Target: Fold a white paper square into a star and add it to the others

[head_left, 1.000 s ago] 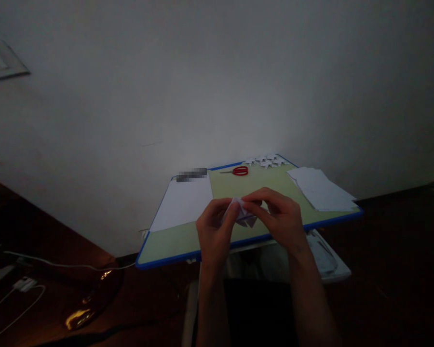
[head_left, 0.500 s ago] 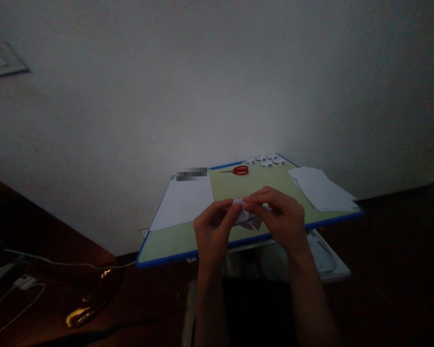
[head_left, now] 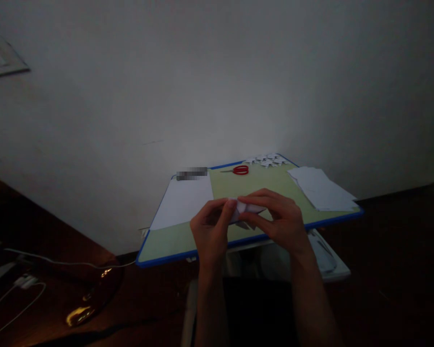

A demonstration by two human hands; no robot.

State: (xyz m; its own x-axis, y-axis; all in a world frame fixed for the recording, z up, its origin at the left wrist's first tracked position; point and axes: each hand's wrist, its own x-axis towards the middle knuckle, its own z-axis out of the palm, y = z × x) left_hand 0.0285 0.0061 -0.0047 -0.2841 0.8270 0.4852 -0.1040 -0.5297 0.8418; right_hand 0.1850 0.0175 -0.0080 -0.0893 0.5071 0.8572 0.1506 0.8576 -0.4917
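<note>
A small folded piece of white paper (head_left: 246, 210) is pinched between both my hands above the near edge of a green board with a blue rim (head_left: 173, 259). My left hand (head_left: 210, 233) grips the paper's left end with thumb and fingers closed. My right hand (head_left: 280, 219) closes over its right end from above, fingers curled. Most of the paper is hidden by my fingers.
On the board lie a white sheet (head_left: 183, 201) at the left, a stack of white papers (head_left: 320, 189) at the right, red-handled scissors (head_left: 238, 170) at the back, and several small folded paper pieces (head_left: 266, 160) by the wall. White cables (head_left: 25, 282) lie at the left.
Both hands have shifted slightly left and turned the folded paper; the right fingers now lie flatter over it. Nothing on the board has moved.
</note>
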